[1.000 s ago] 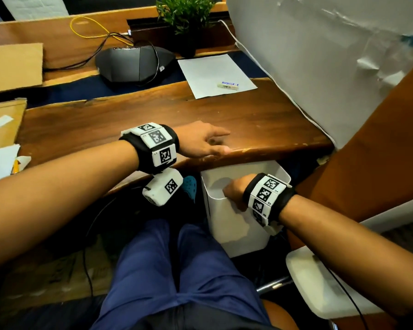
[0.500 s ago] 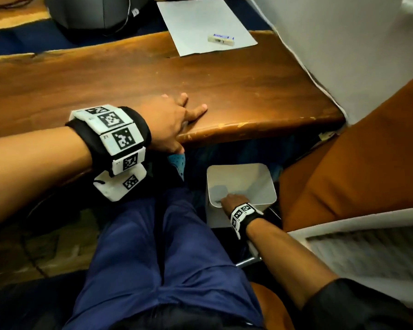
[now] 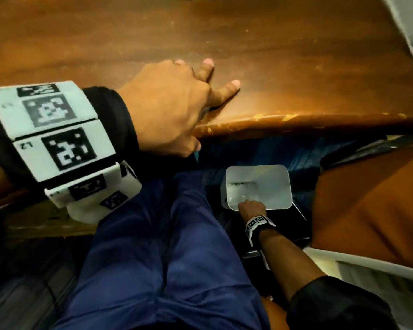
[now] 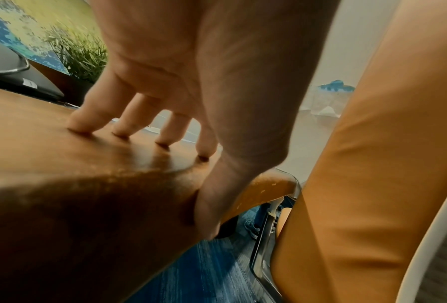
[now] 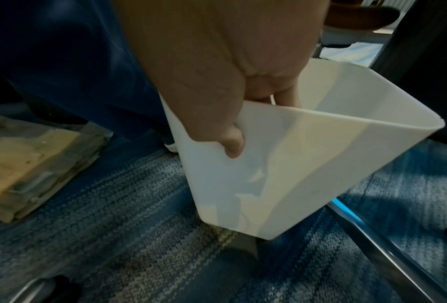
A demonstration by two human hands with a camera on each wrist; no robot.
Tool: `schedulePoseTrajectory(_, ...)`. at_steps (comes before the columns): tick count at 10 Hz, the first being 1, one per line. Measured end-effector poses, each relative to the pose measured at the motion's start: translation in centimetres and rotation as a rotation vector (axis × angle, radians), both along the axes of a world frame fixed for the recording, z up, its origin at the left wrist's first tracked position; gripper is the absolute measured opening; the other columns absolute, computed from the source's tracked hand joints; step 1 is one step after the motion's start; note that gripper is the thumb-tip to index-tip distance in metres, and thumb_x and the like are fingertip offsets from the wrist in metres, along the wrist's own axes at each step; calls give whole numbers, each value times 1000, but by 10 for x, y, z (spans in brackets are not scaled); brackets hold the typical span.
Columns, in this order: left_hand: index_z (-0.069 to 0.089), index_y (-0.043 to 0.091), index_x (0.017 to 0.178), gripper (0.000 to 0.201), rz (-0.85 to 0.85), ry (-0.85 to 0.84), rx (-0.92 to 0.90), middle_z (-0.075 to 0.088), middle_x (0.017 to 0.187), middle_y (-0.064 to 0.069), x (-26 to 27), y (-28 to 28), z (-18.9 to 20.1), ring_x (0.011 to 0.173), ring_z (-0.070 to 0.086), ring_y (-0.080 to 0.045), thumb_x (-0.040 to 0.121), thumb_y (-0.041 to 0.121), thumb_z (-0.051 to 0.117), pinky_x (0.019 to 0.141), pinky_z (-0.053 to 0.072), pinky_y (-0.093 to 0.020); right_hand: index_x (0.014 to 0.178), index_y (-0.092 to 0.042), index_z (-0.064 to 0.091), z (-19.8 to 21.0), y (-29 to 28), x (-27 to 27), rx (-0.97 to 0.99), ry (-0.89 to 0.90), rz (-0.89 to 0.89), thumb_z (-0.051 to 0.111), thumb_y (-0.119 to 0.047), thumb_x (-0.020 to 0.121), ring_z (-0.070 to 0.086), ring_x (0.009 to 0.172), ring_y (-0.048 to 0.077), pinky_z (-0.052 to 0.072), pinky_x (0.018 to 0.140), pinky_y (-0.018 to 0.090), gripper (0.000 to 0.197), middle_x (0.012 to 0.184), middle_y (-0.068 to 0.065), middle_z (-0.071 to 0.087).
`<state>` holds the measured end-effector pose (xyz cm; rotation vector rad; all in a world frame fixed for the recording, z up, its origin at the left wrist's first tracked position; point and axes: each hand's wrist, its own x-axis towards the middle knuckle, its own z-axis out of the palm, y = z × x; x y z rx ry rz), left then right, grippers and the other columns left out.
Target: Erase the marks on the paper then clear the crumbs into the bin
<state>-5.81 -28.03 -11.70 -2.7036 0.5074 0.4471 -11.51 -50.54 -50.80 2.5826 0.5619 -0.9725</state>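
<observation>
A white plastic bin (image 3: pixel 270 186) hangs low beside my right leg, just above the blue carpet. My right hand (image 3: pixel 250 207) grips its near rim. In the right wrist view the thumb lies on the outside wall of the bin (image 5: pixel 308 164) and the fingers (image 5: pixel 284 96) curl inside, with the bin tilted. My left hand (image 3: pixel 188 103) rests on the front edge of the wooden table (image 3: pixel 296 67). Its fingertips (image 4: pixel 80 125) press on the top and the thumb lies against the edge. It holds nothing. The paper and eraser are out of view.
An orange chair (image 3: pixel 367 198) stands close on the right of the bin, with its metal leg (image 5: pixel 372 235) on the carpet (image 5: pixel 113 205). Flat cardboard packs (image 5: pixel 35 164) lie on the floor to the left. My blue trouser legs (image 3: pixel 165 258) fill the middle.
My right hand has carried the bin down from just under the table edge to near the floor. The left hand has stayed on the table edge while my view dropped closer.
</observation>
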Motion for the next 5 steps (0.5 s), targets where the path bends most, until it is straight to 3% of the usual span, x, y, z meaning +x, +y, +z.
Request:
schedulePoseTrajectory(2, -14, 41, 152, 106, 0, 14, -1, 0, 164, -12, -1, 0, 0, 134, 38, -43, 82, 61, 63, 93, 47, -46, 127, -15, 66, -17, -2, 10, -61, 52, 16, 40, -11, 102, 62, 119, 32, 51, 98, 49, 35, 130, 9, 64)
schedulePoseTrajectory(3, -17, 41, 151, 106, 36, 45, 29, -4, 164, -11, -2, -2, 2, 137, 35, -42, 84, 59, 63, 98, 45, -46, 129, -13, 64, -20, -2, 17, -33, 86, 17, 40, -9, 102, 61, 120, 32, 51, 99, 48, 36, 133, 11, 62)
schedulePoseTrajectory(5, -12, 38, 153, 106, 14, 66, 30, -3, 164, -14, -5, -6, 12, 140, 30, -44, 84, 57, 66, 104, 39, -46, 135, -11, 56, 29, 15, 25, 47, 57, -145, 48, -13, 101, 56, 127, 34, 43, 105, 55, 36, 138, 12, 57)
